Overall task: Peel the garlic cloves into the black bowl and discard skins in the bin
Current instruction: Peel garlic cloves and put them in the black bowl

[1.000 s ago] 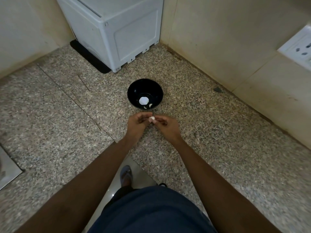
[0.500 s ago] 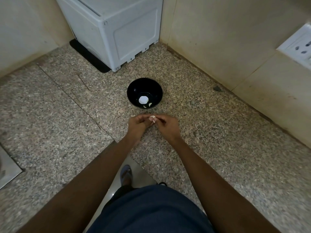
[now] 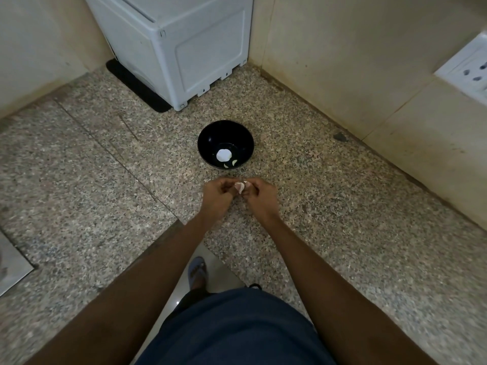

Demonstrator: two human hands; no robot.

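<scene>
A garlic clove [image 3: 240, 186], part-skinned, sits at frame centre, pinched between the left hand [image 3: 218, 194] and right hand [image 3: 259, 195], fingers curled on it. Just above, the black bowl [image 3: 208, 139] holds a garlic bulb [image 3: 223, 155] and two peeled cloves [image 3: 230, 163]. Held short of the bowl, the clove or loose skin could likely drop onto the granite counter [image 3: 342, 206]; no bin is in view

Wall socket [image 3: 471, 72] cut off, right edge
</scene>
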